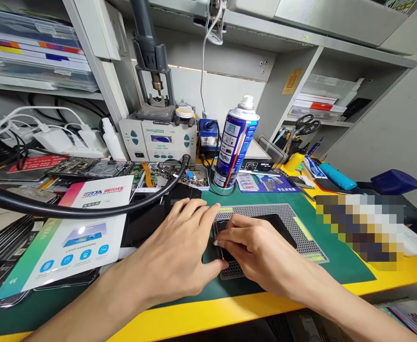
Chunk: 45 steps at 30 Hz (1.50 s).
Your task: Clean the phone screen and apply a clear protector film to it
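Note:
A black phone-like slab (281, 228) lies flat on a grey perforated pad (311, 242). My right hand (256, 242) is over its left part, fingers bent and pressed together at its left end; whatever they pinch is hidden. A small whitish spot shows at the fingertips. To the left, my left hand (179, 251) is spread, thumb and fingers apart, the thumb tip by the pad's left edge. Its palm is turned down and nothing shows in it. Behind the left fingers lies a dark flat piece (183, 192), partly covered.
A blue spray can (236, 142) stands behind the pad. A thick black hose (87, 211) crosses from the left over a printed film packet (97, 237). A grey rework station (161, 140) and a tray of circuit parts (199, 180) stand at the back. The green mat (354, 268) covers the yellow desk.

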### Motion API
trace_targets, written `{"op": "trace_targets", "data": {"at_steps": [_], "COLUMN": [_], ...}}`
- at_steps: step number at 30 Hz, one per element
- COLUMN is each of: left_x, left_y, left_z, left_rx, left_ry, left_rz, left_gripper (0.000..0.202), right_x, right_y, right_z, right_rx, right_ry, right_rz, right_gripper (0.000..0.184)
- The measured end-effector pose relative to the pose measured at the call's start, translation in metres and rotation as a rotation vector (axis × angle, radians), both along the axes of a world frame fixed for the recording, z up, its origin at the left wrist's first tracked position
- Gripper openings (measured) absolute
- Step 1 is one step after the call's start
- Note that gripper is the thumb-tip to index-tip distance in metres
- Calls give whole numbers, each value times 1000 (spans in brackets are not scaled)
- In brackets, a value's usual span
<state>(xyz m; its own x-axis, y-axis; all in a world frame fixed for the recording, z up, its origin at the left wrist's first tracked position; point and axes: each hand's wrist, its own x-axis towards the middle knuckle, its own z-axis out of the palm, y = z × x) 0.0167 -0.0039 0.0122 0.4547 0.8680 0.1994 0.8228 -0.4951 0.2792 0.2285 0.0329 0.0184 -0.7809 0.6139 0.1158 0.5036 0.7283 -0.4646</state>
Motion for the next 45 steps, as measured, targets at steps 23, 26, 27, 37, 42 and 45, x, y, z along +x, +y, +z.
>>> {"op": "trace_targets", "data": {"at_steps": [23, 26, 27, 37, 42, 45], "left_x": [-7, -8, -8, -11, -10, -8], "left_y": [-2, -1, -1, 3, 7, 9], "left_z": [-5, -6, -6, -17, -26, -28], "left_rx": [104, 145, 155, 294, 383, 411], "left_ry": [123, 140, 143, 154, 151, 151], "left_rz": [-94, -106, -105, -92, -66, -79], "left_gripper": [71, 68, 66, 70, 75, 73], "right_x": [7, 4, 4, 20, 32, 44], "right_y": [-59, -64, -64, -58, -55, -52], "right_z": [-60, -61, -60, -42, -33, -32], "right_rx": [348, 421, 437, 455, 398, 340], "right_ry": [164, 176, 173, 58, -22, -39], "right_rz": [-204, -203, -197, -228, -297, -337], "right_gripper": [22, 25, 26, 33, 31, 30]}}
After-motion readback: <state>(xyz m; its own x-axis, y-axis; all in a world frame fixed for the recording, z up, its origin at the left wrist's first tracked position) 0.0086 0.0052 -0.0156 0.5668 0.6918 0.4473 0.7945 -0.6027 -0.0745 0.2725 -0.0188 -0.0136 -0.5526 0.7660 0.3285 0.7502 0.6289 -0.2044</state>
